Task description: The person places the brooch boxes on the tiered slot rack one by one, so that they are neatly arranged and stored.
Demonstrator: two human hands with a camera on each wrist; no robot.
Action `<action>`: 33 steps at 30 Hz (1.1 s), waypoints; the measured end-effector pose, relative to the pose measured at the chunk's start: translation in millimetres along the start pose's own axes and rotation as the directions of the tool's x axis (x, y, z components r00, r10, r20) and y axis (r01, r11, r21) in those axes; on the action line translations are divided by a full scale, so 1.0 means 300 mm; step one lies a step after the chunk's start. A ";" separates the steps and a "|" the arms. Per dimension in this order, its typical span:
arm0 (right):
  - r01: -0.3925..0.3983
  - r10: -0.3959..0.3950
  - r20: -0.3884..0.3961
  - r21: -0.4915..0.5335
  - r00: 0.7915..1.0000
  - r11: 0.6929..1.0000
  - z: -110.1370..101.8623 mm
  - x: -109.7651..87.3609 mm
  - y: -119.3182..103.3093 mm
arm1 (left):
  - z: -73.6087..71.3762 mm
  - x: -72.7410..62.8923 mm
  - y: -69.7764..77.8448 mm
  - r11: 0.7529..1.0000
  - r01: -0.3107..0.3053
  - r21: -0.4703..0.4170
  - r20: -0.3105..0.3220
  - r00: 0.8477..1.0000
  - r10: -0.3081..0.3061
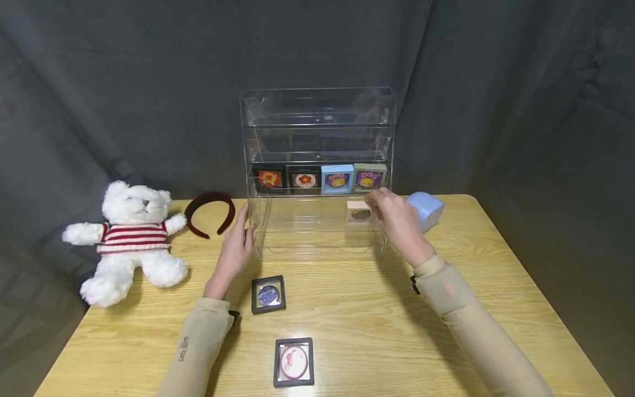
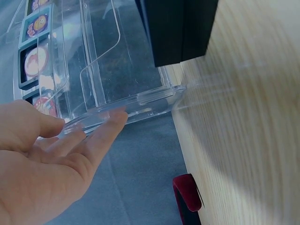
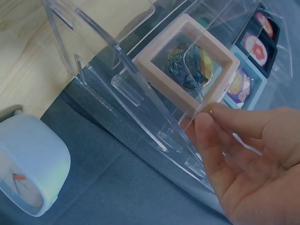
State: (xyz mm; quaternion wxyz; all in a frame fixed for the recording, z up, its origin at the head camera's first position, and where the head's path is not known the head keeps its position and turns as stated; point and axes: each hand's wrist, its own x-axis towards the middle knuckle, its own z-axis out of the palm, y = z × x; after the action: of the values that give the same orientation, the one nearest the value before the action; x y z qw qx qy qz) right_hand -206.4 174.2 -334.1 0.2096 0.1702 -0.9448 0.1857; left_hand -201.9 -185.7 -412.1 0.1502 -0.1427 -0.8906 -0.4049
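In the head view, a clear acrylic tiered rack [image 1: 317, 132] stands at the back of the wooden table. My left hand [image 1: 234, 251] touches the rack's left side with extended fingers [image 2: 105, 136]. My right hand [image 1: 397, 223] pinches a corner of a pale pink square display frame [image 3: 215, 86] between thumb and finger, at the right end of a lower tier. A round dark blue and gold badge [image 3: 190, 65] shows inside it. On the tier above stand two black frames [image 1: 269, 178], a light blue frame [image 1: 338, 179] and a green frame [image 1: 370, 177] in a row.
Two black frames with badges, one blue [image 1: 268, 295] and one pink [image 1: 294, 362], lie in front of the rack. To the left are a white teddy bear [image 1: 136, 237] and a dark red headband [image 1: 210, 198]. A light blue clock [image 3: 35, 154] sits right of the rack.
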 end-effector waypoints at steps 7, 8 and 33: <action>0.019 -0.019 -0.041 -0.006 0.999 1.000 -0.019 -0.009 -0.009 | -0.002 0.001 -0.002 1.000 -0.012 0.005 -0.008 1.000 0.012; 0.019 -0.020 -0.044 -0.009 0.999 1.000 -0.022 -0.010 -0.011 | -0.002 0.001 -0.002 1.000 -0.013 0.008 -0.009 1.000 0.014; 0.057 -0.057 -0.016 -0.013 0.998 0.998 -0.033 -0.092 -0.077 | -0.001 0.001 0.007 0.999 -0.027 0.043 -0.023 0.999 0.028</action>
State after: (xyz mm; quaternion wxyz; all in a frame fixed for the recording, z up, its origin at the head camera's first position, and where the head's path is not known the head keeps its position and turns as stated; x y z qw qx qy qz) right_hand -170.4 164.9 -331.9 0.2236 0.1941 -0.9390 0.1749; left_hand -201.3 -184.7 -410.4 0.1693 -0.1470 -0.8951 -0.3855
